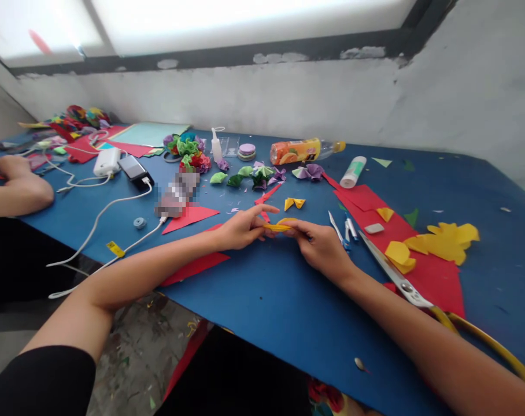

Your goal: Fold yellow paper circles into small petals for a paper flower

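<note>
Between my two hands, just above the blue table (262,323), is a thin folded piece of yellow paper (280,227). My left hand (244,227) pinches its left end, with the index finger stretched out above it. The fingers of my right hand (318,240) close on the right end. Beyond them lies a small folded yellow paper piece (294,203), next to narrow red paper strips (269,199). Right of my right hand are a compass (339,231) and large scissors (396,277) with yellow handles, resting partly on red paper (440,283) beside yellow petal-shaped cutouts (448,241).
Crumpled green and purple paper pieces (260,173), a glue bottle (216,145), a drink bottle (306,151) on its side and a glue stick (353,172) stand or lie behind. Phones (135,169) with white cables are at left, near another person's arm (19,188).
</note>
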